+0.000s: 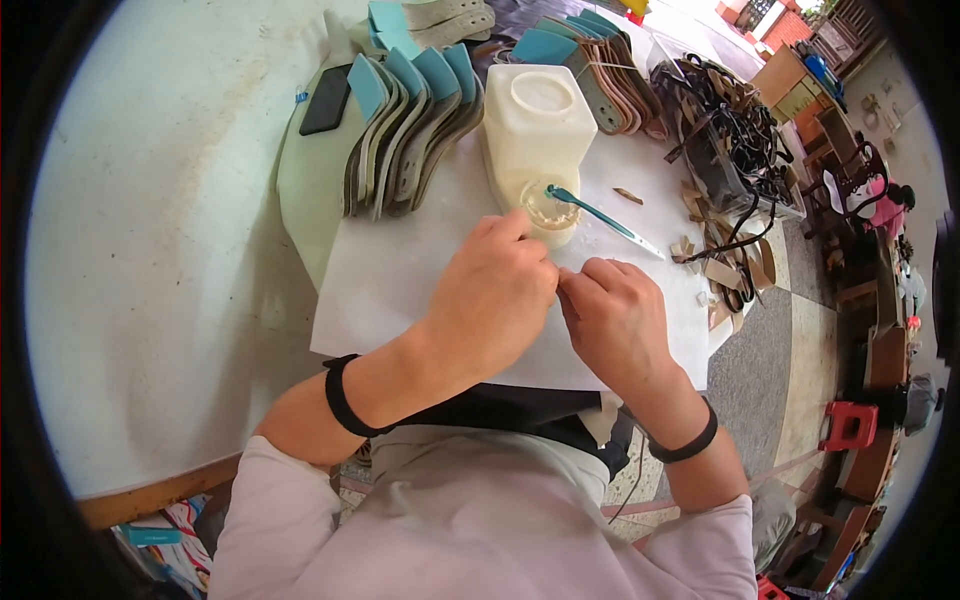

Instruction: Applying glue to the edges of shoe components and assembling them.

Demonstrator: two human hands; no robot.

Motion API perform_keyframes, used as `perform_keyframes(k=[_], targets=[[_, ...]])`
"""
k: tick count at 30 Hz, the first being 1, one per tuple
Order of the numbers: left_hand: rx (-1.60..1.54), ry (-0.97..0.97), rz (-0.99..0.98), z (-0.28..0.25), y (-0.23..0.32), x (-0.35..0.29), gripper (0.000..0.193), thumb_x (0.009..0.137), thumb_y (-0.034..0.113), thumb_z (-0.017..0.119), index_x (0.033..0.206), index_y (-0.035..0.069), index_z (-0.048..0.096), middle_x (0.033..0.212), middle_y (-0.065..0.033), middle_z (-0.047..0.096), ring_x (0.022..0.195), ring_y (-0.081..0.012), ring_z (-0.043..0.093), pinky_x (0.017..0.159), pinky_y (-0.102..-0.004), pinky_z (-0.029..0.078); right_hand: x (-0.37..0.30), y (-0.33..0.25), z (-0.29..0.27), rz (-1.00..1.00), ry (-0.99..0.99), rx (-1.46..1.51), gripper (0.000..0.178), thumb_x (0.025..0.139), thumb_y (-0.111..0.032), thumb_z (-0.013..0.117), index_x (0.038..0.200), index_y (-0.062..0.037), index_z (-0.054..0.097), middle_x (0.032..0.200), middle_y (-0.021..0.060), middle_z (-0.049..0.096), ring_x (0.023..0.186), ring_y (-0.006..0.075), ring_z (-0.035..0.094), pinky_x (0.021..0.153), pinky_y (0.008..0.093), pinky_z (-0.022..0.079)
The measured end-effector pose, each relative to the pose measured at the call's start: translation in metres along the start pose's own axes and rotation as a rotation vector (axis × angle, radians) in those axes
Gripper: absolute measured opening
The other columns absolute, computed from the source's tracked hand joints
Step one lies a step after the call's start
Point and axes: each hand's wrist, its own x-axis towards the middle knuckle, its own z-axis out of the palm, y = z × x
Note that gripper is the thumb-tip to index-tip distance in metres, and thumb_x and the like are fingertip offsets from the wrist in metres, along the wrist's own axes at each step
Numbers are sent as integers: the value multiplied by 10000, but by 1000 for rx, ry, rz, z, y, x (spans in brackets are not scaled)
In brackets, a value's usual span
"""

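Note:
My left hand (490,290) and my right hand (615,315) meet over the near part of the white-covered table (400,270). Both have their fingers curled into a pinch, almost touching. Whatever lies between them, if anything, is hidden. Just beyond my left fingers is a small round pot (548,236) with pale residue around its opening. A teal and white toothbrush (608,222) rests across it, head over the opening and handle toward the right. Behind the pot stands a large off-white plastic jug (540,110).
Curved leather-like strips with teal ends (410,130) lie left of the jug, near a black phone (325,100). A tied bundle of similar strips (610,80) sits behind right. A bin of black straps (735,130) and loose scraps (722,270) occupy the right side.

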Motion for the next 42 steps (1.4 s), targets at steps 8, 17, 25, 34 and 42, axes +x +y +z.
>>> perform_keyframes(k=[8, 17, 25, 34, 42], targets=[[-63, 20, -22, 2, -2, -5, 61, 810, 7, 741, 856, 20, 778, 880, -70, 741, 1024, -281, 667, 951, -400, 539, -4, -8, -13, 146, 9, -47, 49, 866, -131, 821, 872, -97, 787, 730, 54, 659, 691, 267, 686, 612, 407, 535], [-121, 37, -37, 5, -2, -4, 121, 784, -20, 717, 886, 6, 777, 891, -91, 743, 1020, -300, 666, 945, -409, 545, -8, -22, -9, 267, -9, -147, 66, 909, -130, 792, 907, -67, 774, 754, 65, 659, 698, 271, 690, 607, 409, 549], [-132, 26, 7, 1, -5, -1, 70, 796, -21, 713, 861, -3, 735, 860, -95, 713, 963, -339, 653, 882, -416, 548, -13, -42, 2, 286, -46, 14, 487, 865, -74, 730, 1334, 48, 686, 937, 108, 667, 840, 280, 721, 654, 403, 591], [-78, -24, -7, -3, -2, 2, 49, 866, 18, 796, 894, 2, 759, 899, -108, 746, 969, -323, 658, 865, -414, 559, -31, -27, -8, 457, -69, -105, 505, 854, -70, 704, 1353, -125, 760, 845, 70, 712, 760, 281, 732, 610, 420, 579], [-103, 8, -15, -4, 2, 0, 59, 883, 32, 799, 926, -1, 776, 934, -122, 769, 991, -336, 665, 874, -419, 559, -42, 2, -14, 577, -76, -123, 448, 908, -74, 688, 1326, -194, 794, 816, 98, 742, 716, 313, 719, 632, 450, 559]])
